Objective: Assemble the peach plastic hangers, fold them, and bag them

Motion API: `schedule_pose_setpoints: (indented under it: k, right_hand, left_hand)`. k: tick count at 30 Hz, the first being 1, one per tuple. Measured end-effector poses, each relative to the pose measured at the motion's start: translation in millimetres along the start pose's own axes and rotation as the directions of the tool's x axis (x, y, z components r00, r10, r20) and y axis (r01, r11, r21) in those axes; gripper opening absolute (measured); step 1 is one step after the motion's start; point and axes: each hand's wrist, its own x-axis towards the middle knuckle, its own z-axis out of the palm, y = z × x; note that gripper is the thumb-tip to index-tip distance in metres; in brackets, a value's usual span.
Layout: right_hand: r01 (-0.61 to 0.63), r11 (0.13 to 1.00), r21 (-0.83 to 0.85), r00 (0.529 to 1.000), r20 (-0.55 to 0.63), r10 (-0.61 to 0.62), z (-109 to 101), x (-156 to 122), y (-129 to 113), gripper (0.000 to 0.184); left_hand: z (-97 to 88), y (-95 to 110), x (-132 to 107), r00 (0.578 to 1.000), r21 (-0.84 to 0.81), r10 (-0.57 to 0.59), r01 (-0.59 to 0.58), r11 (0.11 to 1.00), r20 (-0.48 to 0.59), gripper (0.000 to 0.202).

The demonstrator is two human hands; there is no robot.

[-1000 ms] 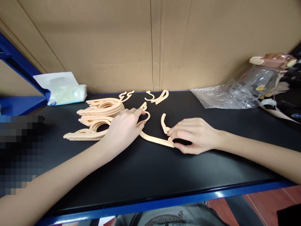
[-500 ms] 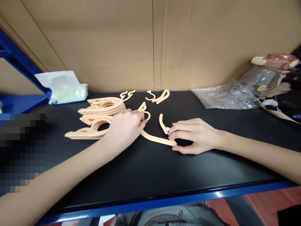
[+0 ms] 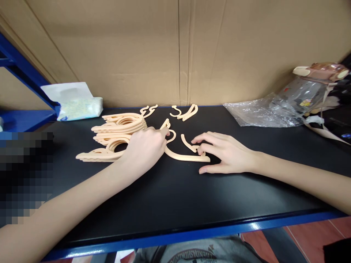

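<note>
My left hand (image 3: 146, 146) is closed round the middle of a cream plastic folding hanger (image 3: 186, 157), which lies on the table. One curved arm of it reaches right, while a shorter curved piece (image 3: 188, 143) and a ring-like hook (image 3: 171, 136) show beyond my fingers. At the hanger's right end, my right hand (image 3: 225, 151) has its fingers and thumb spread apart; the fingertips are close to or touching the pieces there. Left of my left hand lie stacked folded hangers (image 3: 117, 126), partly hidden by it.
Loose cream hooks (image 3: 148, 110) and more hanger parts (image 3: 189, 112) lie at the back of the black table (image 3: 170, 197). A tissue pack (image 3: 80, 107) stands back left. Clear plastic wrap (image 3: 246, 109) and a transparent bottle (image 3: 304, 95) are at the right. Cardboard (image 3: 123, 51) rises behind.
The hanger's right arm has swung slightly away from me, and the shorter piece has tilted left. My right hand has loosened, its fingers spreading wider. My left hand has hardly moved.
</note>
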Motion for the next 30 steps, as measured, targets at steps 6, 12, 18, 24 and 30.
schedule_pose_setpoints:
  k: [6,12,18,24,30]
  right_hand:
    - [-0.113,0.992,0.047,0.994,0.007,0.113,4.9,-0.8,3.2,0.021]
    - [-0.091,0.992,0.09,0.996,-0.001,0.091,6.4,-2.0,5.8,0.022]
    - [-0.04,0.996,0.081,0.999,-0.014,0.041,7.5,-2.8,6.7,0.028]
    - [-0.042,0.995,0.091,0.999,-0.019,0.044,8.6,-3.2,7.2,0.031]
    - [-0.048,0.995,0.091,0.998,-0.023,0.05,9.0,-3.0,6.3,0.033]
  left_hand:
    - [-1.7,0.3,-0.6,1.0,-0.042,0.019,-0.018,0.999,0.007,0.034]
    - [-3.9,1.8,-1.3,1.0,-0.045,0.015,-0.014,0.999,0.019,0.035]
    - [-4.1,2.8,-2.4,1.0,-0.044,0.027,-0.026,0.999,0.012,0.033]
    - [-2.4,2.3,-2.3,0.999,-0.049,0.039,-0.039,0.998,-0.011,0.031]
    - [-3.7,3.3,-2.4,0.997,-0.084,0.07,-0.071,0.994,-0.015,0.029]
